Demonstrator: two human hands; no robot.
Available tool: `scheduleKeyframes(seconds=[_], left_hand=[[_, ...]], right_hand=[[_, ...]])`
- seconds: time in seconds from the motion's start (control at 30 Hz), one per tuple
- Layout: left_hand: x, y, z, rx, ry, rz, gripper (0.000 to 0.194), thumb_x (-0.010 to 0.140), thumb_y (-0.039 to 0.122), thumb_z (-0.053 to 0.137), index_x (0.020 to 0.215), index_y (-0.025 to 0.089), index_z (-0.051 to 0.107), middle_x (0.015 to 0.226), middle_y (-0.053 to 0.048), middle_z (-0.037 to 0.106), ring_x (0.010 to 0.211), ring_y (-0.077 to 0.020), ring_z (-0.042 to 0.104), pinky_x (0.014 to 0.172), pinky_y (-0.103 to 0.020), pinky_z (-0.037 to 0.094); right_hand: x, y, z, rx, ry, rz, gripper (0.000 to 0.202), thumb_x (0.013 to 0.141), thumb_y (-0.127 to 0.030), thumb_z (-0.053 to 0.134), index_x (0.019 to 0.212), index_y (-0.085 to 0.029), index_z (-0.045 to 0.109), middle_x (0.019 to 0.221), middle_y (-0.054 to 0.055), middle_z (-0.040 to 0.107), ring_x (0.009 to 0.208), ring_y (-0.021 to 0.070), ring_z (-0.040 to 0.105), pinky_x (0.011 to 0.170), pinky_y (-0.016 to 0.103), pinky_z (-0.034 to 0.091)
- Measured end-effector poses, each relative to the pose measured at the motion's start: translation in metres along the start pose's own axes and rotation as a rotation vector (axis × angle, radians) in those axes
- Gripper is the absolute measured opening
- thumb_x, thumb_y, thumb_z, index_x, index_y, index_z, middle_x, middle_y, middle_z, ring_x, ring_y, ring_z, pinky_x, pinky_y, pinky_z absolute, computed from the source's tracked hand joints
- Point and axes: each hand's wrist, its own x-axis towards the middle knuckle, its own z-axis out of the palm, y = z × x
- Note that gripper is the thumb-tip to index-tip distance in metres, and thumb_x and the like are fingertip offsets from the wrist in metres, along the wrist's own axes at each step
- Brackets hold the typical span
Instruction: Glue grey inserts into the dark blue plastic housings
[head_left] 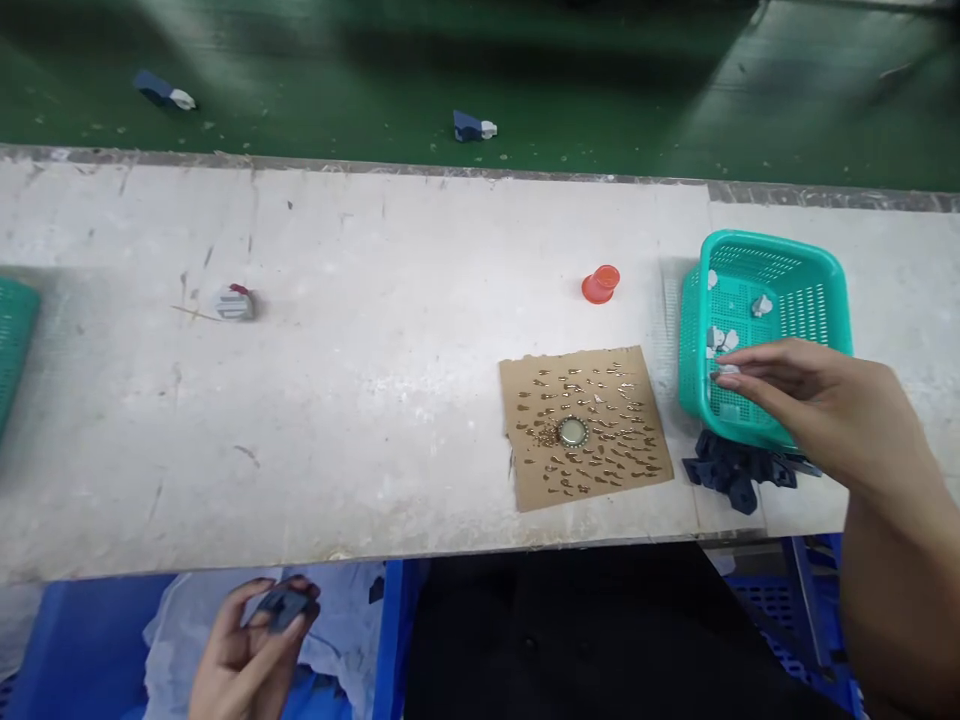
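Note:
My left hand (251, 650) is closed on a dark blue plastic part (285, 604), held over a blue bin below the table's front edge. At the right, my right hand (832, 410) reaches over the green basket (838, 290) and pinches a small white plastic part (726, 371) between thumb and fingertips. Several more small white parts (762, 305) lie inside that basket. Beneath its near side, a pile of dark blue plastic parts (739, 470) rests on the table, partly behind my right hand.
A cardboard square (536, 485) carries many small metallic pieces and a round cap (572, 432). Behind it stands a red cup (601, 284). A grey-white round object (234, 302) and another green basket (13, 330) are leftward. Blue-and-white assemblies (474, 127) lie on the green surface beyond. A blue bin (97, 640) sits below.

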Motion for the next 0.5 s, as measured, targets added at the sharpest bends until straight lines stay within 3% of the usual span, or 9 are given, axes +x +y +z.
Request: scheduleKeyframes(seconds=[0.07, 0.13, 0.2, 0.27, 0.37, 0.5], left_hand=[[-0.018, 0.017, 0.004, -0.198, -0.161, 0.073, 0.057, 0.034, 0.041, 0.102, 0.079, 0.029, 0.067, 0.072, 0.003, 0.065, 0.065, -0.0159, 0.062, 0.055, -0.026, 0.057], [-0.035, 0.033, 0.025, -0.372, -0.419, 0.168, 0.045, 0.044, 0.054, 0.099, 0.068, 0.031, 0.068, 0.061, 0.002, 0.055, 0.048, -0.0105, 0.046, 0.037, -0.021, 0.041], [-0.051, 0.047, 0.060, -0.517, -0.745, 0.228, 0.032, 0.057, 0.054, 0.095, 0.074, 0.037, 0.074, 0.061, 0.002, 0.052, 0.046, -0.0088, 0.040, 0.033, -0.018, 0.032], [-0.067, 0.059, 0.101, -0.656, -1.036, 0.242, 0.035, 0.063, 0.043, 0.096, 0.093, 0.042, 0.077, 0.068, 0.002, 0.056, 0.054, -0.0092, 0.050, 0.039, -0.015, 0.039], [-0.088, 0.073, 0.157, -0.801, -0.996, -0.047, 0.028, 0.084, 0.034, 0.084, 0.111, 0.036, 0.076, 0.096, -0.002, 0.070, 0.083, -0.0094, 0.069, 0.062, -0.011, 0.054], [-0.106, 0.080, 0.198, -0.839, -0.986, -0.300, 0.026, 0.082, 0.024, 0.087, 0.106, 0.025, 0.077, 0.109, -0.001, 0.075, 0.092, -0.0105, 0.076, 0.079, -0.013, 0.060]], right_hand=[[-0.007, -0.014, -0.005, 0.090, 0.010, -0.012, 0.018, 0.089, -0.047, 0.074, 0.099, -0.032, 0.078, 0.101, -0.002, 0.076, 0.094, 0.0143, 0.074, 0.082, 0.028, 0.065], [-0.013, -0.026, -0.007, 0.152, 0.010, -0.040, 0.013, 0.088, -0.045, 0.077, 0.096, -0.035, 0.078, 0.104, -0.003, 0.075, 0.102, 0.0139, 0.073, 0.089, 0.027, 0.064], [-0.018, -0.035, -0.007, 0.173, -0.056, -0.070, 0.014, 0.088, -0.044, 0.078, 0.100, -0.038, 0.079, 0.113, -0.005, 0.075, 0.116, 0.0137, 0.070, 0.094, 0.024, 0.060], [-0.022, -0.043, -0.002, 0.182, -0.180, -0.110, 0.018, 0.094, -0.043, 0.071, 0.111, -0.042, 0.077, 0.119, -0.006, 0.074, 0.117, 0.0114, 0.069, 0.088, 0.021, 0.059], [-0.030, -0.057, 0.013, 0.122, -0.251, -0.217, 0.023, 0.102, -0.038, 0.061, 0.119, -0.046, 0.074, 0.112, -0.008, 0.072, 0.102, 0.0065, 0.069, 0.078, 0.020, 0.056], [-0.037, -0.068, 0.038, -0.120, -0.121, -0.573, 0.024, 0.096, -0.019, 0.069, 0.117, -0.031, 0.073, 0.108, -0.008, 0.076, 0.100, 0.0036, 0.070, 0.093, 0.015, 0.055]])
